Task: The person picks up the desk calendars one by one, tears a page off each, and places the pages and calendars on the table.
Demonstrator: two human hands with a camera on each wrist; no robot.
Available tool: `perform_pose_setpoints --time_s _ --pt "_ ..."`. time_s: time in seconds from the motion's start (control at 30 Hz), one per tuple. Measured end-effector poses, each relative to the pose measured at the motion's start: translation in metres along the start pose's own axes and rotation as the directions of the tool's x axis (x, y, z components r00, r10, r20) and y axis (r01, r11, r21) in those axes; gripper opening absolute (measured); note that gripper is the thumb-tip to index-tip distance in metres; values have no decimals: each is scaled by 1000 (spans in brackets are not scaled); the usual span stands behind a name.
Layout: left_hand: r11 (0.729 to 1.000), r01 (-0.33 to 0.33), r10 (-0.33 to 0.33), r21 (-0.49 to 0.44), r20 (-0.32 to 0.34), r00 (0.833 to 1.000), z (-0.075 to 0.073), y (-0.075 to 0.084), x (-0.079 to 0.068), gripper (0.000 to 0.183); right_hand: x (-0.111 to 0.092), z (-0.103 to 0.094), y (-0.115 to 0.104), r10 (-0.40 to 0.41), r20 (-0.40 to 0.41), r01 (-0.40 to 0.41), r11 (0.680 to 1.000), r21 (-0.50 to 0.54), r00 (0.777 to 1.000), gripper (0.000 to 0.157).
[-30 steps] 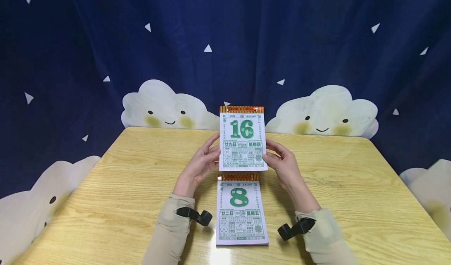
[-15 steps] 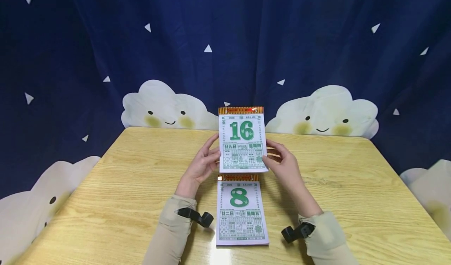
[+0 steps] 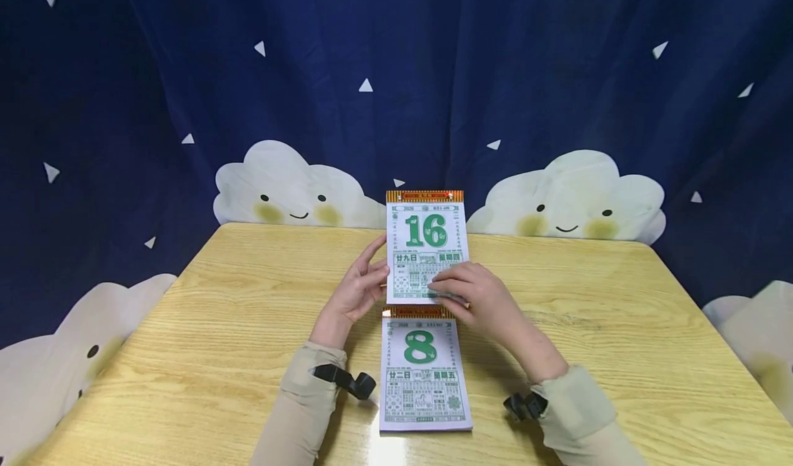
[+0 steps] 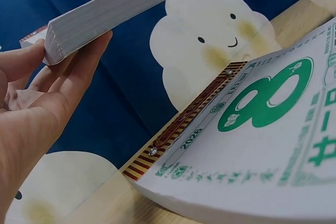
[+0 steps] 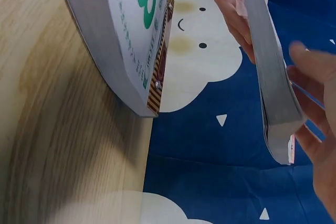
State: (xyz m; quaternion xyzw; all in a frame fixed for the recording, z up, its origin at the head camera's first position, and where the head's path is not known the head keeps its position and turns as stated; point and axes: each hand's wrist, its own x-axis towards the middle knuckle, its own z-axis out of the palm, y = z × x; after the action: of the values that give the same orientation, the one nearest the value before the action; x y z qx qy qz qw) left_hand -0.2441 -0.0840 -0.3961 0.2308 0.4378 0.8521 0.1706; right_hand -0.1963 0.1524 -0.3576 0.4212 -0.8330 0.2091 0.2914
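Observation:
A thick tear-off calendar [image 3: 426, 235] with a green 16 is held raised and tilted toward me in the head view. My left hand [image 3: 354, 288] grips its left edge, thumb on the front and fingers behind; the left wrist view shows the block's thick page edges [image 4: 115, 17] above that palm. Over the lower right of the page lies my right hand [image 3: 489, 299], fingers slightly bent at the bottom of the sheet. In the right wrist view, that hand's blurred thumb [image 5: 312, 61] stands apart from the block. A second calendar [image 3: 423, 383], showing a green 8, lies flat below.
A light wooden table [image 3: 217, 328] carries the lower calendar. Behind it hangs a dark blue curtain [image 3: 396, 53] with white triangles and smiling clouds. The lower calendar's red and gold header [image 3: 418, 312] sits just under the raised one.
My right hand has left the raised calendar's right edge and moved left across the lower part of its front. The raised calendar has dropped slightly; my left hand keeps its grip.

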Motion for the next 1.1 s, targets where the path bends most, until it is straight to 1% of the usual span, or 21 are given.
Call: perform_pose_setpoints --time_s 0.07,0.2,0.33,0.47,0.63,0.77,0.83,1.0,1.1 --pt "1000 4 -4 -5 -2 1000 0 0 0 62 0 1 -2 -6 36 7 1000 -16 999 24" --pt "1000 18 -18 -7 -13 1000 0 0 -1 62 1 2 -7 6 85 -1 998 -68 996 25" --pt "1000 20 -20 -5 -7 1000 -1 1 0 62 3 1 -10 20 102 -10 995 -96 995 22" --pt "1000 22 -22 -13 -1 1000 -1 2 1 62 4 1 -14 18 79 -9 994 -110 997 18" --pt "999 33 -34 -15 -19 999 -2 3 -1 63 5 3 -18 24 42 -19 991 -129 999 12" --pt "1000 28 -29 -10 -24 999 -1 2 -2 63 5 5 -20 34 9 -32 991 -133 999 10" --pt "1000 21 -21 -22 -14 1000 -2 1 -1 62 5 5 -21 34 -8 -35 990 -135 999 10" --pt "999 2 0 -51 35 999 -4 -2 -1 63 5 5 -22 46 -54 -53 989 -138 997 11" --pt "998 3 -1 -55 41 999 -5 -3 0 63 5 4 -22 59 -80 -69 989 -131 995 11"
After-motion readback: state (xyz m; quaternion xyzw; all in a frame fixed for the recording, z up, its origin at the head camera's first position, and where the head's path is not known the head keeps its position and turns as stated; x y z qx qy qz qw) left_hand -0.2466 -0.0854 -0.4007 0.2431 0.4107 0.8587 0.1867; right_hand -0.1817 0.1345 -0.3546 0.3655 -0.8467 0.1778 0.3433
